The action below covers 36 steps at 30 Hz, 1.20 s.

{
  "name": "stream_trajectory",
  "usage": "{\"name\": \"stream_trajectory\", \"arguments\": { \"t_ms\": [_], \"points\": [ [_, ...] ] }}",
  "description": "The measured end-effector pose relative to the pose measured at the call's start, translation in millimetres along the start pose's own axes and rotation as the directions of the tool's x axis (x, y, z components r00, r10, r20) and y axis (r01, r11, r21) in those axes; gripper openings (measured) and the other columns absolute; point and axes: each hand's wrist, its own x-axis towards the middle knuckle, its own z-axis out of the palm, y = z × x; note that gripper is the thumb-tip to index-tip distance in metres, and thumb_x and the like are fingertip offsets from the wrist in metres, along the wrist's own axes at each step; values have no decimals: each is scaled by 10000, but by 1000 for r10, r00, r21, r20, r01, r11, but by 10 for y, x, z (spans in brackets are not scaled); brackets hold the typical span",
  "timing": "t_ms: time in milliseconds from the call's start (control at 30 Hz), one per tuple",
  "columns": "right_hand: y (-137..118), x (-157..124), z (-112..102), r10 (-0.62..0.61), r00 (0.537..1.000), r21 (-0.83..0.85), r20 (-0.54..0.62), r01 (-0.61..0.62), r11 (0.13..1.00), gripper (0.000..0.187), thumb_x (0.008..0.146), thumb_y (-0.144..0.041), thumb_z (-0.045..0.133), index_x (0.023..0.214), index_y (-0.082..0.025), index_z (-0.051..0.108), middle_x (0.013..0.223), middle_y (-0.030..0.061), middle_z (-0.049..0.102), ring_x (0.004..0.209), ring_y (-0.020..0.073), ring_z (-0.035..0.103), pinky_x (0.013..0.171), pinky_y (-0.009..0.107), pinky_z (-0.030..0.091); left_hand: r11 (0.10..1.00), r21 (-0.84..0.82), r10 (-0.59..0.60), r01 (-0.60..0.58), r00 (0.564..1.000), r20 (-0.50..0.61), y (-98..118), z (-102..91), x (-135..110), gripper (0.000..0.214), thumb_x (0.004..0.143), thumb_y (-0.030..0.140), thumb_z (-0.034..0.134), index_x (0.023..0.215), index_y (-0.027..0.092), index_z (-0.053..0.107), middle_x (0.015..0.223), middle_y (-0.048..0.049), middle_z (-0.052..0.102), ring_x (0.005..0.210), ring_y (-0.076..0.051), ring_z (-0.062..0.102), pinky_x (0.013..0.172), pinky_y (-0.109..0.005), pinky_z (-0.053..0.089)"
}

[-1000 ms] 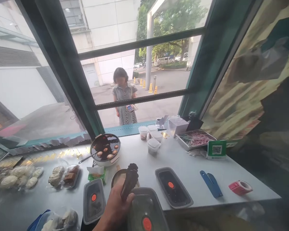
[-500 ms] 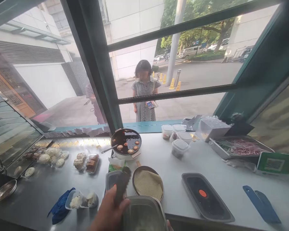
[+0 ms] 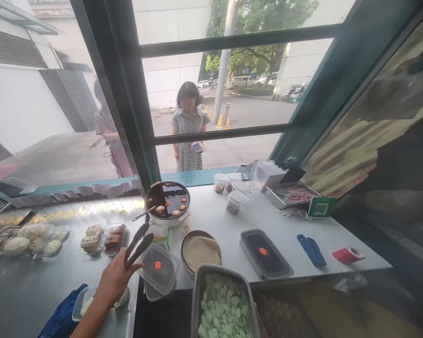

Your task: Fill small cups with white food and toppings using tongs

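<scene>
My left hand (image 3: 115, 280) is closed round black tongs (image 3: 138, 243), whose tips point up and away over the counter. Just right of the tongs, a clear lid with an orange dot (image 3: 159, 268) lies tilted on a plastic box. A metal tray of pale green pieces (image 3: 221, 306) stands uncovered at the bottom centre. Only a sliver of my right hand (image 3: 256, 310) shows at the tray's right rim, and its fingers are hidden.
On the grey counter (image 3: 218, 220) are a pot of dark broth with eggs (image 3: 167, 204), a round mesh pan (image 3: 200, 251), a black lidded box (image 3: 266, 253), small tubs (image 3: 232, 188), wrapped buns (image 3: 31, 234) and a blue cloth (image 3: 61, 319). A person (image 3: 188, 129) stands outside the window.
The lid has come off the metal tray and now lies to its left. My left hand with the tongs has moved left, and the view has swung.
</scene>
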Motion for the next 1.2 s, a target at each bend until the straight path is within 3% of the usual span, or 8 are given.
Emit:
{"name": "stream_trajectory", "arguments": {
  "t_ms": [100, 200, 300, 433, 533, 667, 900, 1200],
  "points": [
    [-5, 170, 153, 23, 993, 42, 117, -28, 999, 769, 635, -860, 667, 1000, -198, 809, 1141, 166, 803, 1311, 416, 587, 1197, 572, 331, 968, 201, 132, -150, 986, 96, 155, -377, -393, 463, 882, 545, 679, 1247, 286, 561, 1029, -18, 679, 910, -242, 644, 788, -326, 408],
    [96, 367, 290, 40, 983, 44, 180, -48, 998, 766, 666, -794, 722, 1099, -166, 794, 1157, 162, 802, 1323, 394, 588, 1213, 508, 323, 795, 509, 201, -329, 936, 290, 414, -642, -776, 622, 835, 488, 740, 1404, 340, 536, 1117, -54, 680, 964, -295, 669, 813, -369, 447],
    [251, 499, 431, 87, 963, 44, 254, -101, 994, 815, 752, -771, 665, 1252, -130, 731, 1266, 169, 763, 1349, 371, 575, 1218, 483, 319, 619, 650, 188, -442, 886, 424, 691, -693, -979, 676, 797, 343, 746, 1439, 280, 542, 1143, -128, 666, 966, -363, 662, 809, -445, 478],
    [378, 563, 566, 132, 935, 31, 330, -150, 988, 745, 861, -696, 596, 1296, -100, 701, 1319, 182, 734, 1328, 363, 599, 1212, 481, 328, 539, 703, 210, -464, 882, 421, 881, -623, -998, 431, 794, 237, 688, 1217, 170, 634, 1013, -149, 649, 889, -363, 655, 766, -472, 489],
    [392, 575, 588, 178, 926, 19, 334, -196, 980, 721, 866, -683, 600, 1268, -95, 717, 1292, 177, 750, 1308, 358, 619, 1212, 465, 333, 514, 716, 226, -472, 880, 418, 884, -619, -996, 273, 817, 128, 574, 1077, 187, 633, 940, -113, 641, 821, -309, 652, 723, -417, 482],
    [405, 597, 578, 220, 916, 26, 334, -243, 970, 708, 836, -699, 620, 1215, -114, 743, 1281, 167, 757, 1327, 364, 602, 1219, 477, 323, 454, 735, 238, -503, 864, 444, 851, -641, -1047, 280, 833, 84, 482, 1046, 191, 629, 916, -114, 649, 774, -298, 650, 673, -395, 472],
    [448, 633, 647, 244, 927, -8, 283, -253, 968, 712, 798, -755, 615, 1162, -159, 753, 1176, 170, 792, 1281, 395, 621, 1157, 569, 387, 468, 759, 207, -453, 891, 404, 687, -687, -1133, 350, 839, 108, 503, 1159, 194, 616, 948, -118, 656, 764, -274, 651, 659, -366, 466],
    [567, 833, 743, 262, 923, -9, 281, -270, 963, 720, 799, -749, 628, 1153, -136, 759, 1152, 162, 802, 1238, 372, 655, 1166, 515, 384, 479, 786, 178, -391, 920, 349, 383, -804, -1038, 305, 843, 177, 588, 1144, 186, 636, 973, -131, 671, 785, -291, 671, 655, -375, 484]
  ]
}}
